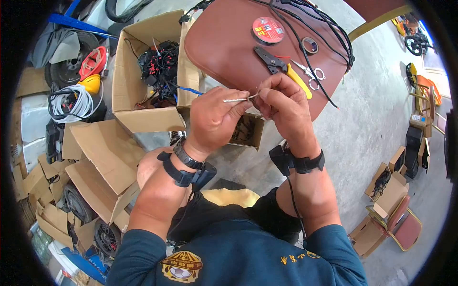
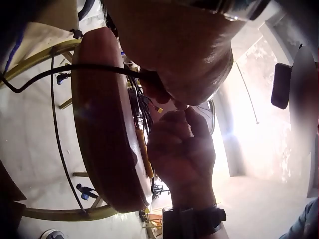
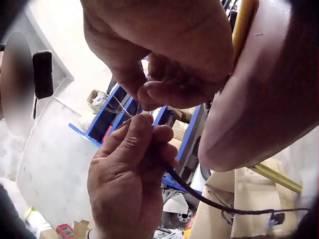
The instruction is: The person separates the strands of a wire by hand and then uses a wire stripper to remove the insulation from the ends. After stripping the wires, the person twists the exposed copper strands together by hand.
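In the head view the left hand (image 1: 213,119) pinches a thin pale wire (image 1: 234,100) between thumb and forefinger. The right hand (image 1: 286,106) meets it at the wire's end, thumb and forefinger pinched together on thin strands. A black cable (image 3: 192,191) runs out from under the left hand (image 3: 127,174) in the right wrist view, where the right hand (image 3: 164,55) is above, fingertips close to the left's. Just beyond the hands, a wire stripper (image 1: 269,61) with a yellow handle and scissors (image 1: 312,75) lie on the brown chair seat (image 1: 219,38).
A red-labelled round tin (image 1: 268,30), a tape roll (image 1: 310,45) and black cables (image 1: 329,21) are on the seat. Left of it stands a cardboard box (image 1: 129,76) of tangled wires. More boxes (image 1: 102,157) and wheels lie at the left; chairs and boxes stand far right.
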A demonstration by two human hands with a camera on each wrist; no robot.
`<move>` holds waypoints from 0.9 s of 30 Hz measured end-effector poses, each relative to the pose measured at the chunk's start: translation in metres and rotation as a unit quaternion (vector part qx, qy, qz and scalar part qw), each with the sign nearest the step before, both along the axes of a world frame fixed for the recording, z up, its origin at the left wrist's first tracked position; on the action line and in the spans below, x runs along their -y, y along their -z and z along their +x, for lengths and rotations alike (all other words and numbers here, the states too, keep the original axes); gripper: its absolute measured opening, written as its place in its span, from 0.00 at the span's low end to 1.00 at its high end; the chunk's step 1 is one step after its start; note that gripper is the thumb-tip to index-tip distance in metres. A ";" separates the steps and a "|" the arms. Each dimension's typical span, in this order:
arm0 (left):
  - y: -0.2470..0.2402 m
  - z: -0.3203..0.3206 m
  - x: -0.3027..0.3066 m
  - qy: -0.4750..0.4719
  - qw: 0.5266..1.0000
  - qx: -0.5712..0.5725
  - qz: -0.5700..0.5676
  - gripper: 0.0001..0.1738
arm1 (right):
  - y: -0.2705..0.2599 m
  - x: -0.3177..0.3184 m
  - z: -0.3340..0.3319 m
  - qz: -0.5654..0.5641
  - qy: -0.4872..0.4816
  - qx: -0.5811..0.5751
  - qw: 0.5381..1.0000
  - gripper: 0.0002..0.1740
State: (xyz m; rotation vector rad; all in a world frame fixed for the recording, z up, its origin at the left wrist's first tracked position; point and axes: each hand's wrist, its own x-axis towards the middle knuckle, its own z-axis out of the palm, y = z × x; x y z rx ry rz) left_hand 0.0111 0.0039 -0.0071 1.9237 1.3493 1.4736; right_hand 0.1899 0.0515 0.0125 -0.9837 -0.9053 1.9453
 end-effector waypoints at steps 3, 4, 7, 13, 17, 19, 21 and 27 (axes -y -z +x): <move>0.001 -0.004 0.000 0.005 0.994 0.079 -0.078 0.08 | -0.010 0.001 -0.008 0.019 0.032 -0.004 0.999 0.10; 0.002 -0.006 0.000 0.018 0.988 0.112 -0.110 0.08 | -0.011 0.001 -0.009 0.025 0.028 -0.005 0.999 0.10; 0.003 -0.008 0.002 0.034 0.964 0.187 -0.187 0.07 | -0.010 0.002 -0.009 0.038 0.005 0.020 0.999 0.09; 0.001 -0.007 0.002 0.041 0.929 0.268 -0.252 0.07 | 0.003 0.002 -0.006 0.053 -0.027 0.076 0.995 0.08; 0.003 -0.006 0.002 0.041 0.911 0.313 -0.266 0.06 | 0.002 0.002 -0.008 0.038 -0.028 0.105 0.993 0.08; 0.004 -0.005 0.002 0.041 0.902 0.335 -0.270 0.07 | 0.002 0.003 -0.009 0.030 -0.020 0.106 0.994 0.08; 0.003 -0.005 0.001 0.040 0.888 0.354 -0.291 0.07 | 0.004 0.004 -0.011 0.025 -0.007 0.096 0.995 0.07; 0.003 -0.010 0.000 0.062 0.847 0.392 -0.354 0.09 | 0.012 0.008 -0.017 0.173 0.037 0.148 0.973 0.06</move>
